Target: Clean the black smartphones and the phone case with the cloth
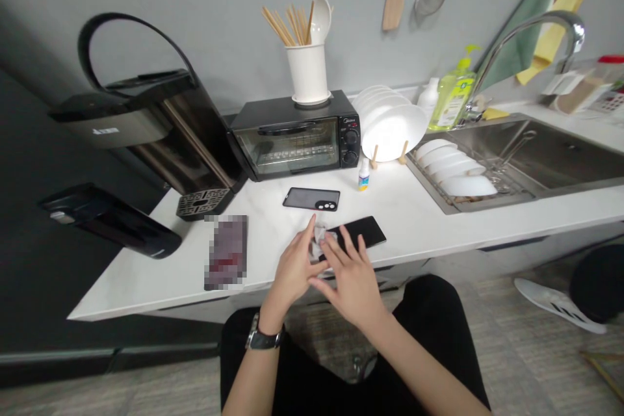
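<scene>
A black phone lies face up near the counter's front edge. On its left end sits a crumpled pale tissue. My right hand is over the phone with its fingers spread, the fingertips touching the tissue and the screen. Beside the phone's left end is my left hand, index finger stretched out along the tissue and thumb apart; its other fingers are partly hidden. Behind the phone lies a dark phone case with camera cutouts. A small white bottle with a colored label stands behind the phone.
A blurred-out flat item and a dark thermos lie left. Behind are a water dispenser, a toaster oven bearing a utensil holder, and racked plates. The sink is at right.
</scene>
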`<state>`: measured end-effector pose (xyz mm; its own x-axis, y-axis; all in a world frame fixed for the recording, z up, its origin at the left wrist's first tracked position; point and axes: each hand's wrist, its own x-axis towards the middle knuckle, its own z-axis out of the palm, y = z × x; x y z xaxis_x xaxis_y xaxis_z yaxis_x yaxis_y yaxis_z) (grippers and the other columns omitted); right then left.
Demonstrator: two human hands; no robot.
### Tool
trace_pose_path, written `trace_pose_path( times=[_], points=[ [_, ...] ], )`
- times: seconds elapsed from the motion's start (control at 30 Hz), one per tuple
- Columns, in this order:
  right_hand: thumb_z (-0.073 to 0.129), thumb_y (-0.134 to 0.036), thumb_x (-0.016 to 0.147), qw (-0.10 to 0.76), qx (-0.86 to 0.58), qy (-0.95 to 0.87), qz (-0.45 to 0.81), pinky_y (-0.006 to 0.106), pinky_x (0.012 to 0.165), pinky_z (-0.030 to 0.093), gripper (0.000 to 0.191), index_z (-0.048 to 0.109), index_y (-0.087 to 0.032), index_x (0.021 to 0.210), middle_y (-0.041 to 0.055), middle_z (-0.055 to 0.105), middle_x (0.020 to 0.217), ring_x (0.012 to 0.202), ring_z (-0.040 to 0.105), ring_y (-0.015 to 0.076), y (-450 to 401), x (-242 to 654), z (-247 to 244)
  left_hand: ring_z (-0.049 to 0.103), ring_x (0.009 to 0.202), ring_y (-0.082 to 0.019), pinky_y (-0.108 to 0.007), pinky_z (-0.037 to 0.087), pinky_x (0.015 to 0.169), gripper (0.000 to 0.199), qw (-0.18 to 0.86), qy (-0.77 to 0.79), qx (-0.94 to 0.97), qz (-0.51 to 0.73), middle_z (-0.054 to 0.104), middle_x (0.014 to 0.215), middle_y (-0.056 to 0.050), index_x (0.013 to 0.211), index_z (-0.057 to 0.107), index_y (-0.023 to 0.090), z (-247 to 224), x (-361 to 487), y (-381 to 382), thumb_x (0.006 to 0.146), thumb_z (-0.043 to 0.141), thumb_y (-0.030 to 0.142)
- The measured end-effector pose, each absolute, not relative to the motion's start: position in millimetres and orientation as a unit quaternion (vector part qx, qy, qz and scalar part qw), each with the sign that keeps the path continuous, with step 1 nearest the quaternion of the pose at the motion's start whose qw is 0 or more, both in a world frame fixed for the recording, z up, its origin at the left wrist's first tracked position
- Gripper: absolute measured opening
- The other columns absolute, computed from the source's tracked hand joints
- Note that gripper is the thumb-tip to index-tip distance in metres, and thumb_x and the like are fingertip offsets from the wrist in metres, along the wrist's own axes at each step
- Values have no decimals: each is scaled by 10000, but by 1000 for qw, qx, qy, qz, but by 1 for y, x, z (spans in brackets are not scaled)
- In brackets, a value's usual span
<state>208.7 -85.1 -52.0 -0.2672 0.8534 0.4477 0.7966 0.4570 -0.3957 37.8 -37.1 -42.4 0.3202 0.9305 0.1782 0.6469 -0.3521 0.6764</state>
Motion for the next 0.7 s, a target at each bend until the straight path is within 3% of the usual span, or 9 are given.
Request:
trace_pose_path(
  times=[0.13, 0.37, 0.5, 0.6, 0.7],
  points=[
    [538, -538, 1017, 286, -490, -821, 63, 683, 1220, 263, 595, 489, -242, 1531, 60, 505, 1575, 1560, 251, 365, -103, 221, -52, 561, 1349, -268, -462, 437, 1144, 1007, 251, 503, 776, 286, 597, 1469, -85, 1652, 149, 331, -41, 38, -39, 852, 753, 234],
    [491, -437, 1051, 305, -605, -735, -33, 732, 1202, 205, 507, 489, -278, 1532, 39, 536, 1548, 1574, 182, 397, -93, 295, -64, 551, 1357, -273, -473, 398, 1173, 1064, 255, 501, 775, 290, 619, 1456, -44, 1635, 188, 384, -38, 39, -38, 803, 841, 269],
    [530, -510, 1024, 319, -605, -729, -20, 735, 1199, 206, 578, 522, -198, 1511, 103, 506, 1567, 1561, 188, 444, -76, 249, -57, 541, 1370, -271, -471, 395, 1179, 1022, 255, 498, 774, 296, 616, 1461, -52, 1639, 187, 362, -40, 38, -38, 833, 808, 276],
    [555, -548, 1005, 306, -534, -787, 39, 677, 1224, 245, 634, 516, -169, 1511, 115, 491, 1578, 1550, 259, 401, -80, 206, -49, 565, 1338, -270, -452, 440, 1139, 961, 256, 496, 778, 287, 600, 1469, -88, 1645, 202, 318, -41, 37, -38, 856, 733, 177],
    [564, -551, 1002, 285, -480, -827, 67, 658, 1228, 270, 616, 510, -213, 1514, 77, 512, 1568, 1554, 273, 353, -95, 200, -46, 569, 1331, -255, -429, 452, 1123, 975, 253, 494, 781, 286, 599, 1464, -83, 1648, 187, 324, -41, 37, -38, 846, 701, 113]
  ],
)
